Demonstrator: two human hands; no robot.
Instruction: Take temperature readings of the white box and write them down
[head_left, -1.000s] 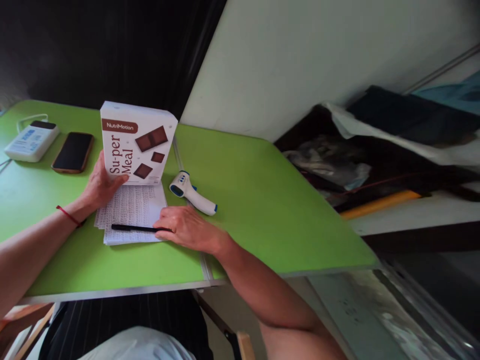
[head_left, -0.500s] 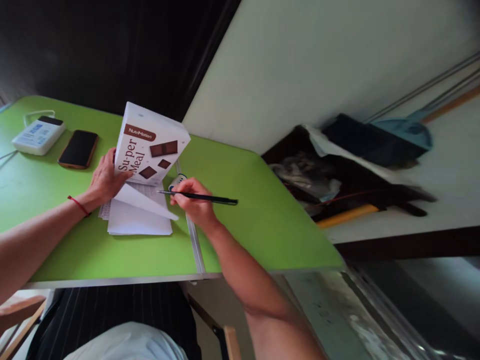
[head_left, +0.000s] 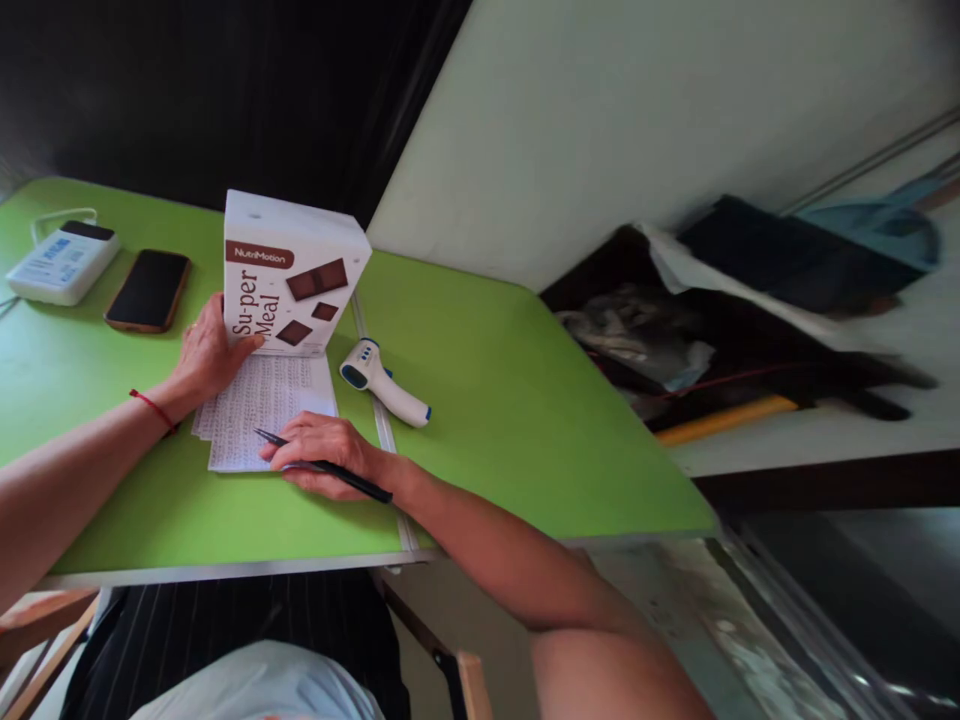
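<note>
My left hand (head_left: 214, 350) grips the lower left edge of a white box (head_left: 292, 275) labelled "Su-per Meal", its thumb across the front. The box stands upright at the top of some paper sheets (head_left: 259, 405) covered in small dense writing. On the lower right of the sheets rests my right hand (head_left: 326, 455), holding a black pen (head_left: 345, 480) between its fingers. The pen's tip points up and left over the paper. A white infrared thermometer (head_left: 390, 393) lies just right of the sheets.
On the left of the green table (head_left: 510, 430) are a phone (head_left: 148, 290) and a white device (head_left: 64, 265) with a cable. A metal seam crosses the table under the thermometer. A wall stands behind, and a blue dustpan (head_left: 877, 240) is at the right.
My right hand has moved down and left onto the paper with the pen. The lifted sheet now lies flat, showing its writing. The thermometer has come fully into sight.
</note>
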